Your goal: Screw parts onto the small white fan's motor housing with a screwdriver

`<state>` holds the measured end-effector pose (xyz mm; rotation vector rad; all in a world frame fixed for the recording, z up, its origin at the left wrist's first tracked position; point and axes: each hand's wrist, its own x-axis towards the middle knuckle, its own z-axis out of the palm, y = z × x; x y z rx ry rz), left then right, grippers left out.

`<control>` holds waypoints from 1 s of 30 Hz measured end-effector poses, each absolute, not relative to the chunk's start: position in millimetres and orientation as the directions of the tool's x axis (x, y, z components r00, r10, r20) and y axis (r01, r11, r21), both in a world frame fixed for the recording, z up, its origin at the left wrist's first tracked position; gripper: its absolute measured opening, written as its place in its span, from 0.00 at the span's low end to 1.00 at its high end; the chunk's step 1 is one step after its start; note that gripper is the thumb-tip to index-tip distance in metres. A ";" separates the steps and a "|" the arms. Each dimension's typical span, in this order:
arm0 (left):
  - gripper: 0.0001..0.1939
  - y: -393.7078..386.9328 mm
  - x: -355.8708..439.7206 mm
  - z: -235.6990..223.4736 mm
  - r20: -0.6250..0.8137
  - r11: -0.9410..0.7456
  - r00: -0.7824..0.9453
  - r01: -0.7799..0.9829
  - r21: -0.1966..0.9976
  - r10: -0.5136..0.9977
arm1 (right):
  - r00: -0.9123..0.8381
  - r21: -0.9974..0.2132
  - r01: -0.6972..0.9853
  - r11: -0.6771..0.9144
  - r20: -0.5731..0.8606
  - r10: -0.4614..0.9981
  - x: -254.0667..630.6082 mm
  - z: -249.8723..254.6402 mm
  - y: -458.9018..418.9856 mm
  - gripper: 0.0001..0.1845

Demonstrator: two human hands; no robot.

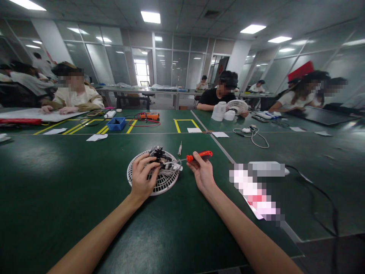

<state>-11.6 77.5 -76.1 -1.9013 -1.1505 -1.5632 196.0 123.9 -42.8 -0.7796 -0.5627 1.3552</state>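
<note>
A white round fan grille [164, 185] lies on the green table, with a dark motor assembly [157, 153] and wires on top of it. My left hand [145, 175] rests over the grille's left side, its fingers curled against the motor part. In my right hand [202, 171] is a screwdriver [201, 155] with a red-orange handle, held nearly level. Its metal shaft points left, and the tip is at the motor assembly close to my left fingertips. Whether the tip sits in a screw is too small to tell. Behind the grille lies a small clear-handled screwdriver [180, 148].
A blue bin [116, 124] and an orange multimeter [149, 116] stand farther back. A grey cable [258, 139] lies at the back right. To my right are a blurred-out bright device [253, 194] and a white object [266, 168] with a black cord. Across the table a person holds a fan.
</note>
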 end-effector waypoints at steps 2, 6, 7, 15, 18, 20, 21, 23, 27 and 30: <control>0.09 77.5 -12.0 -76.5 0.941 -0.555 0.018 0.811 0.184 0.337 | 0.140 -0.766 -0.643 0.032 -0.077 0.987 196.1 -42.6 123.5 0.20; 0.08 77.2 -13.4 -77.1 0.945 -0.527 0.011 0.832 0.173 0.327 | 0.105 -0.755 -0.656 0.000 -0.091 0.990 195.9 -43.2 122.7 0.18; 0.09 77.1 -13.7 -77.1 0.949 -0.527 0.015 0.835 0.161 0.315 | 0.098 -0.752 -0.659 -0.013 -0.103 0.990 195.7 -43.3 122.6 0.17; 0.25 76.7 -9.4 -75.8 0.939 -0.510 0.031 0.846 0.158 0.342 | 0.121 -0.748 -0.661 -0.052 -0.175 0.977 191.9 -38.2 120.0 0.15; 0.33 78.9 -8.0 -77.0 0.897 -0.456 -0.048 0.848 0.269 0.439 | 0.159 -0.742 -0.670 -0.035 -0.189 0.969 194.0 -37.7 121.8 0.14; 0.36 80.8 -7.9 -78.5 0.853 -0.409 -0.112 0.841 0.355 0.510 | 0.194 -0.734 -0.679 -0.021 -0.207 0.959 198.2 -38.3 125.0 0.13; 0.38 81.6 -8.1 -79.1 0.830 -0.390 -0.134 0.835 0.389 0.541 | 0.212 -0.732 -0.681 -0.010 -0.211 0.954 200.8 -38.9 127.1 0.13; 0.39 82.8 -8.3 -79.8 0.792 -0.366 -0.151 0.824 0.432 0.592 | 0.239 -0.732 -0.682 0.005 -0.216 0.947 205.9 -40.0 131.1 0.13; 0.38 82.4 -8.3 -78.3 0.754 -0.338 -0.149 0.827 0.450 0.639 | 0.277 -0.728 -0.686 0.004 -0.255 0.926 210.1 -41.8 135.5 0.11; 0.38 80.8 -7.8 -76.4 0.749 -0.322 -0.161 0.830 0.455 0.643 | 0.286 -0.724 -0.690 0.000 -0.272 0.919 208.5 -42.5 135.4 0.10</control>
